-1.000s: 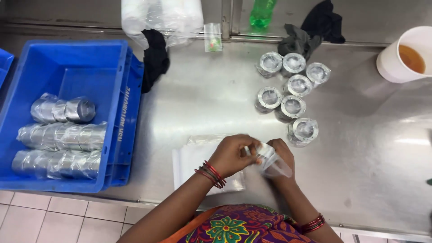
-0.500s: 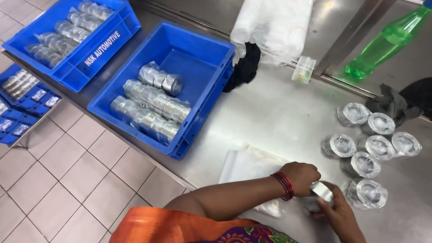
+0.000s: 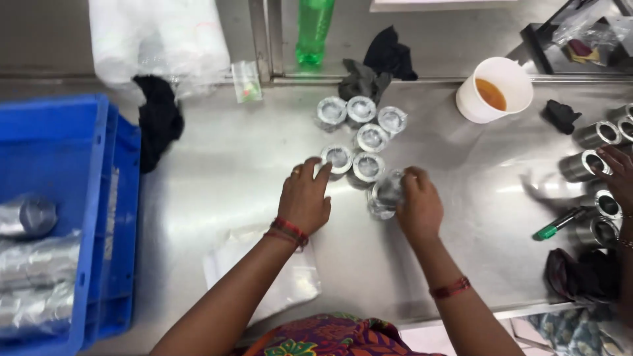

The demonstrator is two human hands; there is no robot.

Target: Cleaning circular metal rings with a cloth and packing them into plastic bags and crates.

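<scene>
Steel table (image 3: 217,178) all the way across, shiny and a bit scuffed, with a raised ledge along the back. Far left there's a blue crate (image 3: 99,217) hanging near the front edge, holding wrapped metal rolls (image 3: 33,270). Just right of it sits a black rag (image 3: 158,118), then a decent open stretch of bare steel. A stack of clear bags (image 3: 264,270) lies flat near the front edge, partly under the left forearm.

Left hand (image 3: 305,201) is palm down, fingers spread a little and resting on the table, fingertips touching or just shy of one wrapped metal cup (image 3: 339,158), hard to say which. That cup belongs to a cluster of six wrapped cups (image 3: 361,128) packed tight mid-table.

Right hand (image 3: 417,204) is curled over another wrapped cup (image 3: 384,194), fingers clamped on it from the side, just in front of the cluster.

Further right: a white cup of orange liquid (image 3: 494,89), bare steel, then a green-tipped marker (image 3: 560,224) and unwrapped metal cylinders (image 3: 587,165) by the right edge, where another person's hand (image 3: 616,175) rests.
</scene>
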